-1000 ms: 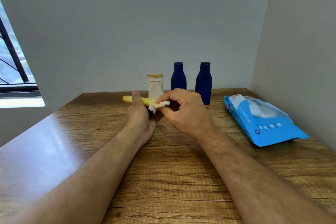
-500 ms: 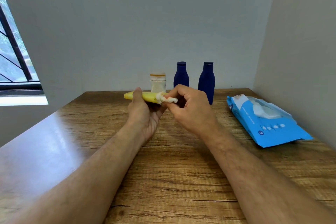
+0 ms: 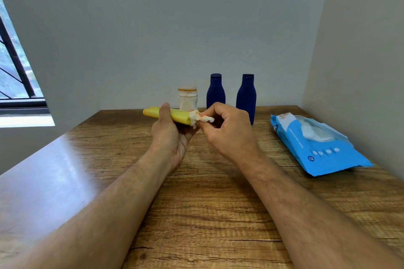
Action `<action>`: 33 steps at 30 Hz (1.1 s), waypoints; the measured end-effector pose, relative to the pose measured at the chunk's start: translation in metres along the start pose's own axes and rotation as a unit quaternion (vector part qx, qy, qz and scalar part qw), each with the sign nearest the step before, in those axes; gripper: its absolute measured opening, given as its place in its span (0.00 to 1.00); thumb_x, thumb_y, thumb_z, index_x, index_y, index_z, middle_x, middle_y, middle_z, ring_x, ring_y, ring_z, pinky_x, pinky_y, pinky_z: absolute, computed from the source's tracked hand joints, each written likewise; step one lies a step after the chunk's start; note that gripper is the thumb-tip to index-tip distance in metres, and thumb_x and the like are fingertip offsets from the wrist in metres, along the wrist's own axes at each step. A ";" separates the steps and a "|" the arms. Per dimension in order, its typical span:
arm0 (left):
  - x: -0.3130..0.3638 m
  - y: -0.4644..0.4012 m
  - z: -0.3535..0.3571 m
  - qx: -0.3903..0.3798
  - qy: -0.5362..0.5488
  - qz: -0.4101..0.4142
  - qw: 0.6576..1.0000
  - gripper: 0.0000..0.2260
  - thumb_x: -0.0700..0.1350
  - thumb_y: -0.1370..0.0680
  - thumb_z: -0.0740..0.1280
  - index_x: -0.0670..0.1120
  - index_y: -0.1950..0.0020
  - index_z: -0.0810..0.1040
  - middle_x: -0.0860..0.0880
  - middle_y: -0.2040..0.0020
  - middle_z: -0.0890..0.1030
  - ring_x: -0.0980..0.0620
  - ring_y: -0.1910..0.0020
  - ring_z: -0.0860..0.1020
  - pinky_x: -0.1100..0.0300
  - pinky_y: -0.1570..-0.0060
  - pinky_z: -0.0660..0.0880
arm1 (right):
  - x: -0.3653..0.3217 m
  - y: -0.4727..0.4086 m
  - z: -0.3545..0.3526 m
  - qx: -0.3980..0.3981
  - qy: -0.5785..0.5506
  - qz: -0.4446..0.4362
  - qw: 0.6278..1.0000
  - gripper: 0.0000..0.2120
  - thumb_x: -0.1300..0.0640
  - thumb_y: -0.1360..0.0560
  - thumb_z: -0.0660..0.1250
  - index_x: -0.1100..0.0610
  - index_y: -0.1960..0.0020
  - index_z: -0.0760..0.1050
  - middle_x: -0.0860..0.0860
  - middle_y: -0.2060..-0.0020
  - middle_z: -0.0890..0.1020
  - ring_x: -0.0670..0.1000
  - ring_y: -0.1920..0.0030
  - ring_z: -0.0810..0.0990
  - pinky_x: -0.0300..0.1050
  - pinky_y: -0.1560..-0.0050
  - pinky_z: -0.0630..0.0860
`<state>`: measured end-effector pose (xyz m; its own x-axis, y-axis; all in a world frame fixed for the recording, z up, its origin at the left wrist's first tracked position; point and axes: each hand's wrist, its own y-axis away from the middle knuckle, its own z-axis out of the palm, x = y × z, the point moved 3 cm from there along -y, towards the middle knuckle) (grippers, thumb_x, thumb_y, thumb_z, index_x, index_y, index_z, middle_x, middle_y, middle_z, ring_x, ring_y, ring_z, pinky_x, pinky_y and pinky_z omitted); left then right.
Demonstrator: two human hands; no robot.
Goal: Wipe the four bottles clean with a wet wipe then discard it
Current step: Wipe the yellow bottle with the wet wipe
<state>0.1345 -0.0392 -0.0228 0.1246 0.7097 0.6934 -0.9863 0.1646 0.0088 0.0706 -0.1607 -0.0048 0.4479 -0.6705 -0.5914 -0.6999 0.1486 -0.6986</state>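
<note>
The left hand point(image 3: 169, 135) is raised above the wooden table point(image 3: 207, 214), thumb curled over a smooth yellow bottle point(image 3: 175, 114) that lies sideways across its fingers, a slim tube-like shape with a rounded end pointing left. At the tube's right end the right hand point(image 3: 227, 131) pinches a crumpled white wet wipe point(image 3: 200, 118) between thumb and fingertips, the damp cloth bunched into soft folds against the yellow plastic, with a hint of orange showing just there. Behind the hands, standing upright near the far edge of the table against the pale wall, are three more bottles: a squat cream bottle point(image 3: 188, 99) with a waisted body and a lid ringed in translucent orange, then a dark blue bottle point(image 3: 215, 91) with a narrow neck and flat cap, and just to its right a taller dark blue bottle point(image 3: 246, 96) of the same matte, shouldered shape. None shows a label I can read. Off to the right lies a glossy bright blue wipes pack point(image 3: 317, 148), soft and crinkled, its flap open with a white sheet poking out; it carries a row of white dots, a small round "72" and a line of white writing too small to make out. The tabletop has a coarse brown grain and a sheen on its left side by the window point(image 3: 15, 81).
</note>
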 end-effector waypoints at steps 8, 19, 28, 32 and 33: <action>-0.001 0.004 0.004 -0.023 -0.033 0.003 0.999 0.19 0.54 0.15 0.59 0.38 0.39 0.72 0.36 0.51 0.85 0.43 0.55 0.86 0.48 0.56 0.84 | -0.005 0.000 -0.005 0.002 -0.022 -0.055 0.998 0.05 0.60 0.27 0.75 0.56 0.51 0.83 0.45 0.55 0.85 0.42 0.53 0.82 0.34 0.54 0.80; 0.004 -0.002 -0.003 -0.063 0.001 -0.018 0.998 0.31 0.64 0.16 0.50 0.41 0.33 0.78 0.42 0.56 0.83 0.45 0.58 0.82 0.46 0.48 0.80 | -0.004 0.001 0.000 -0.068 0.045 -0.091 0.993 0.06 0.59 0.28 0.74 0.52 0.51 0.84 0.44 0.57 0.83 0.42 0.55 0.81 0.34 0.55 0.78; -0.008 0.016 0.008 -0.151 -0.169 -0.039 0.973 0.24 0.58 0.15 0.53 0.43 0.38 0.80 0.41 0.48 0.85 0.44 0.51 0.85 0.47 0.49 0.80 | -0.003 -0.003 -0.009 0.042 0.051 -0.078 0.995 0.07 0.59 0.25 0.73 0.54 0.47 0.84 0.45 0.56 0.79 0.42 0.56 0.78 0.35 0.54 0.78; -0.017 0.021 0.010 -0.176 -0.238 -0.051 0.954 0.24 0.60 0.15 0.51 0.45 0.39 0.80 0.43 0.54 0.85 0.47 0.63 0.80 0.53 0.64 0.76 | -0.003 -0.005 -0.014 0.106 0.066 -0.063 0.990 0.09 0.60 0.24 0.71 0.56 0.45 0.84 0.44 0.53 0.74 0.41 0.53 0.74 0.30 0.52 0.76; -0.016 0.018 0.009 -0.171 -0.243 -0.044 0.954 0.26 0.61 0.16 0.50 0.45 0.38 0.80 0.42 0.53 0.84 0.47 0.63 0.79 0.52 0.63 0.76 | -0.003 -0.005 -0.014 0.108 0.074 -0.063 0.989 0.09 0.60 0.24 0.71 0.56 0.45 0.84 0.45 0.51 0.73 0.41 0.52 0.74 0.30 0.51 0.76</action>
<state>0.1134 -0.0539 -0.0271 0.0580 0.2951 0.9537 -0.8707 0.4823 -0.0963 0.0652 -0.1699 0.0063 0.4270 -0.7898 -0.4403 -0.5011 0.1987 -0.8423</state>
